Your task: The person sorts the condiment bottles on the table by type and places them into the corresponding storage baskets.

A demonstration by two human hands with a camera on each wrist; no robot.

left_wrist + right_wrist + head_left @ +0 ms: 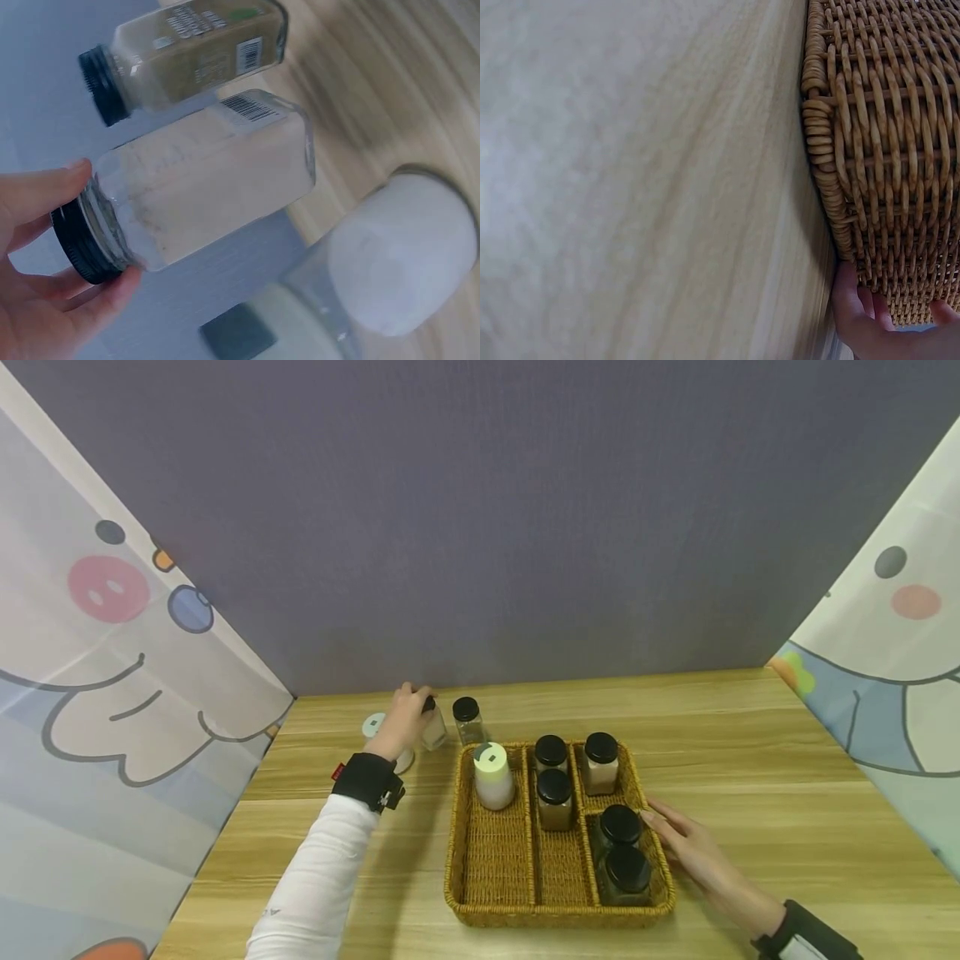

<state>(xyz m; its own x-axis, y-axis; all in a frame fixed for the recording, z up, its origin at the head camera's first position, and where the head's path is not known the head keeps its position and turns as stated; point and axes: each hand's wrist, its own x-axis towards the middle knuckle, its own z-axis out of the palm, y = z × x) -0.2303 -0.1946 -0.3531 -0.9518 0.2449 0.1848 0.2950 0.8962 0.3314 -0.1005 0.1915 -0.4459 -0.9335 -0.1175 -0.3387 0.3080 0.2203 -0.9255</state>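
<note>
My left hand (405, 720) pinches the black lid of a glass jar of pale powder (210, 180) between thumb and fingers, left of the basket at the back of the table. Beside that jar stands another black-lidded glass jar (468, 720) with tan powder. A pale-lidded bottle of white contents (405, 255) is close by, partly hidden by my hand in the head view. My right hand (693, 852) rests its fingers against the right outer side of a woven basket (453, 868), with the fingertips near its rim and base.
The basket's left compartment holds a bottle with a pale green lid (493, 777). Black-lidded jars (555, 800) stand in the middle and right compartments. A grey panel (525, 527) rises behind the table, and printed curtains (112, 693) hang at both sides.
</note>
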